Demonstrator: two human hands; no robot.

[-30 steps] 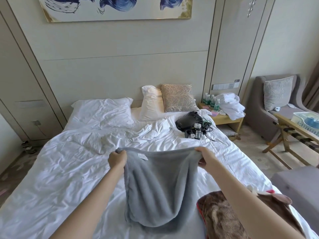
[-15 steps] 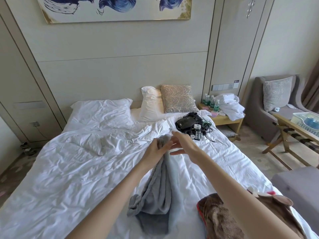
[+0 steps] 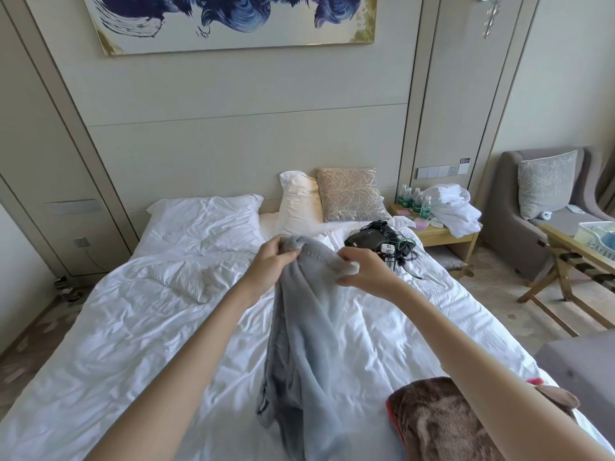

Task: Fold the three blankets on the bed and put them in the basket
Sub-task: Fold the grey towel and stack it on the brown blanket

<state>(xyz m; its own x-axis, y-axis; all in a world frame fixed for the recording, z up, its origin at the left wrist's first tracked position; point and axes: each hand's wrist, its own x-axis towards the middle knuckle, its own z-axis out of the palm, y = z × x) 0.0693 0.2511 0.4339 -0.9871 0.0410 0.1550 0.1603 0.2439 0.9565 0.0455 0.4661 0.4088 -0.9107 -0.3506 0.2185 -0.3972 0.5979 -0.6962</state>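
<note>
A grey fleece blanket (image 3: 309,354) hangs in a narrow bunch over the white bed (image 3: 133,327), its lower end trailing on the sheet. My left hand (image 3: 271,262) grips its top edge on the left. My right hand (image 3: 361,269) pinches the same top edge just to the right, the two hands close together. A brown patterned blanket (image 3: 442,424) with a red edge lies at the bed's near right corner, partly hidden behind my right forearm. No third blanket shows. A white basket (image 3: 595,232) stands on a wooden rack at the far right.
Black devices and cables (image 3: 382,242) lie on the bed near the pillows. A nightstand (image 3: 439,232) holds water bottles and white towels. A grey armchair (image 3: 539,207) and a grey ottoman (image 3: 579,364) stand to the right of the bed.
One second ago the hands held the grey blanket spread wide. They then came together at its top edge, and the blanket now hangs bunched and narrow with the hands slightly apart again.
</note>
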